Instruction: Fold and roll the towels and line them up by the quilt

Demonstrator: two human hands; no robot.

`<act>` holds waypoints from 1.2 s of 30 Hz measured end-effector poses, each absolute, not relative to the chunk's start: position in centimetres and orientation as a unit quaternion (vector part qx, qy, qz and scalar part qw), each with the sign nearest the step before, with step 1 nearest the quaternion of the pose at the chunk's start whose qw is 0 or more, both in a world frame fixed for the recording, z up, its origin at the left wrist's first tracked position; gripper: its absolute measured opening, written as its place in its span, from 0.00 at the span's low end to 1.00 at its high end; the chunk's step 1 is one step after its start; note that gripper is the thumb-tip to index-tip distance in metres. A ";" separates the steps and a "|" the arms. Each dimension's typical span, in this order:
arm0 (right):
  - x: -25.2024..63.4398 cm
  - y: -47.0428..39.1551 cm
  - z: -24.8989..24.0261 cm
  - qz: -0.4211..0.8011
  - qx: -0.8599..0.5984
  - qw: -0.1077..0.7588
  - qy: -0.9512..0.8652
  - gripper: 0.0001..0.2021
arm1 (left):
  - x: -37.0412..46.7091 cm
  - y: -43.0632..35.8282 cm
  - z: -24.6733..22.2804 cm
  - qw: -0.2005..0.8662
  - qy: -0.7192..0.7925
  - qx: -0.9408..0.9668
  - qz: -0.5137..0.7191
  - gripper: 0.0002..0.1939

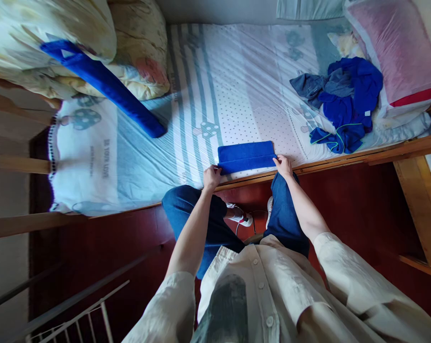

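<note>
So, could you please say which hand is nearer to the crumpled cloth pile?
Right. The right hand is at the right end of the folded blue cloth, left of the pile; the left hand, at its left end, is farther away.

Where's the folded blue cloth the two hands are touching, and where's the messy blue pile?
Folded blue cloth (246,152): head view, the point is on its flat upper part.
Messy blue pile (344,105): head view, the point is on its crumpled middle.

folded blue cloth (246,153): flat on bed (244,85) | left hand grip (211,177): pinching near-left corner | right hand grip (284,167): pinching right edge
</note>
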State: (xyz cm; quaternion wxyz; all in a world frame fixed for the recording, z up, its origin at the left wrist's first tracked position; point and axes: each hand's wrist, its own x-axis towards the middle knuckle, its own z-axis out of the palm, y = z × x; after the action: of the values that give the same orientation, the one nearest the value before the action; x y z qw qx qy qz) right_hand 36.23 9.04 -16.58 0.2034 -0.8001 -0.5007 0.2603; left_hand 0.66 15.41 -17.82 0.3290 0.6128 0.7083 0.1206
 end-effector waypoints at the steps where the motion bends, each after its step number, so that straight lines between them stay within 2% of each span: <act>1: 36.3 9.1 -16.7 0.260 -0.799 0.210 -0.500 0.16 | 0.7 15.4 -17.7 0.330 0.707 0.614 0.119 0.08; 9: 36.6 8.9 -17.5 0.245 -0.779 0.279 -0.506 0.15 | 0.8 15.0 -16.3 0.232 0.654 0.695 0.187 0.14; 16: 36.6 8.6 -17.8 0.223 -0.730 0.316 -0.563 0.15 | 1.4 14.3 -15.8 0.258 0.585 0.757 0.135 0.23; 26: 36.7 8.7 -17.8 0.241 -0.715 0.287 -0.590 0.17 | 1.6 14.1 -16.1 0.292 0.615 0.728 0.080 0.29; 36: 36.4 8.4 -17.1 0.266 -0.698 0.261 -0.612 0.19 | 1.4 14.0 -16.1 0.275 0.601 0.748 0.054 0.40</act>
State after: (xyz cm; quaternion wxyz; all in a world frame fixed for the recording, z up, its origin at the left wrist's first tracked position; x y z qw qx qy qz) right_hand 36.43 8.43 -17.07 0.2610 -0.6978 -0.6117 0.2660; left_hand 1.39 13.95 -16.13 0.2753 0.7482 0.6013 0.0539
